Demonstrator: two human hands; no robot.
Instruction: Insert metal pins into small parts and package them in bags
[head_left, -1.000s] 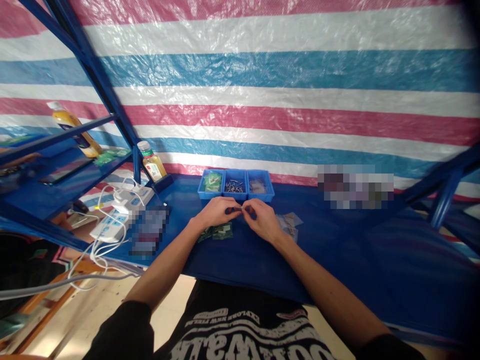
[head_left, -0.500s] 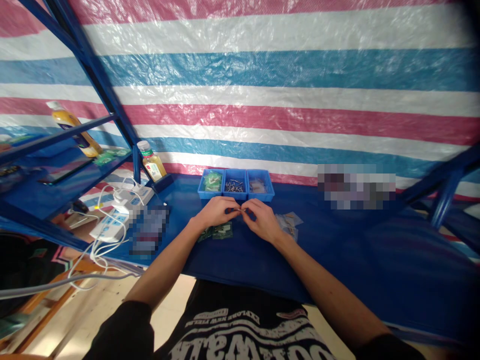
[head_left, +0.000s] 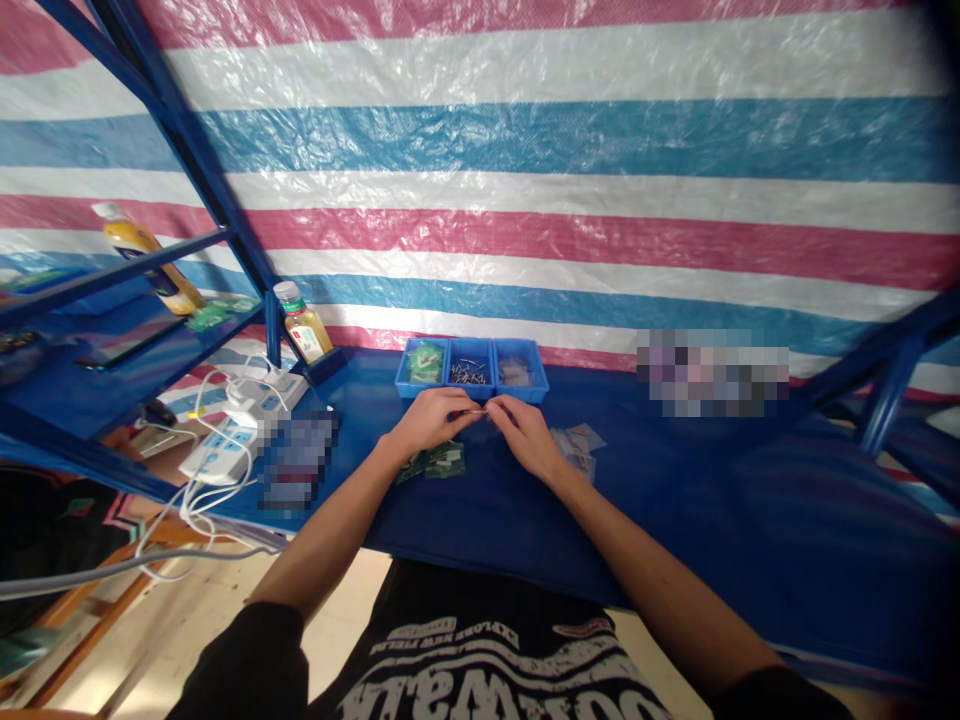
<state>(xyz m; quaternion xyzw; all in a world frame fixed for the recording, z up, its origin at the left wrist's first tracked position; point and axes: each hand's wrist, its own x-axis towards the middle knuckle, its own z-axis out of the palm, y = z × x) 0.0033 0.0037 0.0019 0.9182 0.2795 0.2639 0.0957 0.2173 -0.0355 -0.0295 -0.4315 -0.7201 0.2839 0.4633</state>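
Observation:
My left hand (head_left: 435,418) and my right hand (head_left: 520,432) meet fingertip to fingertip above the blue table, just in front of three small blue bins. Both are pinched closed, and whatever lies between the fingertips is too small to make out. The left bin (head_left: 401,388) holds green packets, the middle bin (head_left: 469,392) small metal pieces like screws, and the right bin (head_left: 543,380) clear plastic bags. Green packets (head_left: 446,460) lie on the table below my left hand. Beside my right wrist are clear bags (head_left: 582,442) with something thin and brownish inside.
White power strips (head_left: 225,448) with tangled cables lie at the left, near a blurred-out flat object (head_left: 298,462). A drink bottle (head_left: 304,322) stands by the blue frame (head_left: 202,180). Another blurred-out item (head_left: 712,375) is at the back right. Striped sheeting (head_left: 525,190) hangs behind.
The fingers of both hands have straightened slightly and shifted a little at the pinch. My forearms and the things on the table stay where they were.

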